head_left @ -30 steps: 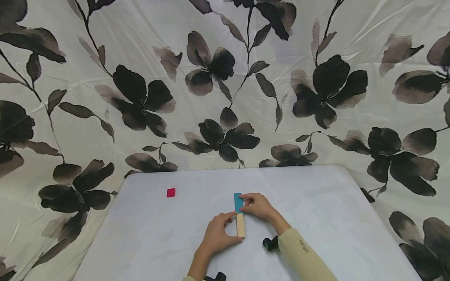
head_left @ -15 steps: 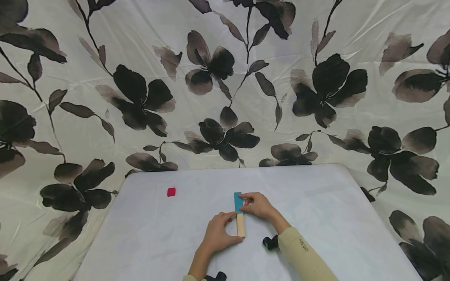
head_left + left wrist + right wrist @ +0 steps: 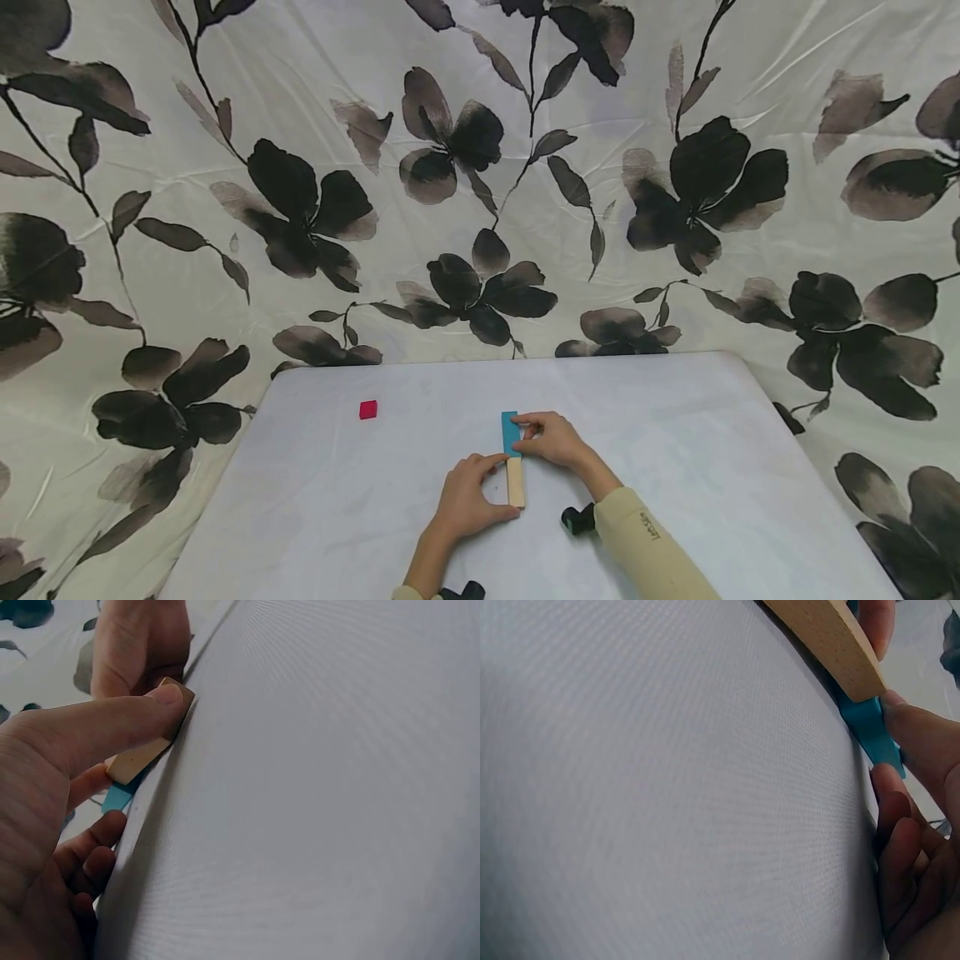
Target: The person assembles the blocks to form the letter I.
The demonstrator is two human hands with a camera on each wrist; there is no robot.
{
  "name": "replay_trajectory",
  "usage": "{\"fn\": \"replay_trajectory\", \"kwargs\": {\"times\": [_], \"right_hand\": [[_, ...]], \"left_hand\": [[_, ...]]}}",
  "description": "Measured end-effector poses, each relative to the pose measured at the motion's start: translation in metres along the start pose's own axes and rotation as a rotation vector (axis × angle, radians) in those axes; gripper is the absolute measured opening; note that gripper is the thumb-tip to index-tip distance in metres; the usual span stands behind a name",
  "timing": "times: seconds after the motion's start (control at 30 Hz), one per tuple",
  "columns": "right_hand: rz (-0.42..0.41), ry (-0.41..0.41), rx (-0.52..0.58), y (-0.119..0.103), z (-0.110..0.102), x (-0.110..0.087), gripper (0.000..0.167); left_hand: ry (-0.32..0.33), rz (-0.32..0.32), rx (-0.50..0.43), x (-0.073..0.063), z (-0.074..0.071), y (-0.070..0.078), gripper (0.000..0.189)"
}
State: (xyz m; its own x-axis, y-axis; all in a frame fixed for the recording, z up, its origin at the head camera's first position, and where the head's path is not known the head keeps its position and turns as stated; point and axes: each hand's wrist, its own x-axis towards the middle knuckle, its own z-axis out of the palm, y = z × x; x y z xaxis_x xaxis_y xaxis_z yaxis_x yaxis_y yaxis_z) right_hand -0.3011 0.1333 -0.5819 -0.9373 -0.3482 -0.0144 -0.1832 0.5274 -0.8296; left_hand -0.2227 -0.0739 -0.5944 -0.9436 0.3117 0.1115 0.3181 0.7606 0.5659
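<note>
A plain wooden block (image 3: 516, 483) lies lengthwise on the white table, end to end with a blue block (image 3: 510, 432) beyond it. My left hand (image 3: 467, 497) grips the wooden block by its two ends, thumb at the near end and index finger by the seam with the blue one. From the right, my right hand (image 3: 553, 439) holds the blue block between thumb and index finger. In the right wrist view the wooden block (image 3: 836, 645) partly covers the blue block (image 3: 871, 727). The left thumb (image 3: 161, 701) presses the wooden block's end in the left wrist view.
A small red cube (image 3: 368, 409) sits toward the table's back left. The white tabletop (image 3: 322, 500) ends at the back against a floral-print cloth (image 3: 465, 192). Dark wrist devices, one of them a black camera (image 3: 577, 521), sit by both forearms.
</note>
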Motion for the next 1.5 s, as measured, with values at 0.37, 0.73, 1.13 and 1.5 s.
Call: {"fn": "replay_trajectory", "kwargs": {"times": [0.37, 0.73, 1.13, 1.5], "right_hand": [[-0.008, -0.008, 0.01, -0.0016, 0.0011, 0.0004, 0.049], [-0.008, 0.002, 0.003, -0.0003, 0.0016, 0.0017, 0.048], [0.008, -0.002, 0.0, -0.0015, 0.0019, -0.0001, 0.049], [0.016, 0.003, 0.007, -0.0039, 0.0006, -0.0014, 0.049]], "left_hand": [[0.008, -0.012, 0.021, -0.0013, 0.001, -0.0008, 0.081], [0.02, 0.011, 0.017, -0.0012, 0.0011, -0.0021, 0.081], [0.042, 0.025, 0.01, -0.0031, 0.0039, -0.0012, 0.083], [0.016, -0.003, 0.001, -0.0029, 0.0031, 0.0007, 0.077]]}}
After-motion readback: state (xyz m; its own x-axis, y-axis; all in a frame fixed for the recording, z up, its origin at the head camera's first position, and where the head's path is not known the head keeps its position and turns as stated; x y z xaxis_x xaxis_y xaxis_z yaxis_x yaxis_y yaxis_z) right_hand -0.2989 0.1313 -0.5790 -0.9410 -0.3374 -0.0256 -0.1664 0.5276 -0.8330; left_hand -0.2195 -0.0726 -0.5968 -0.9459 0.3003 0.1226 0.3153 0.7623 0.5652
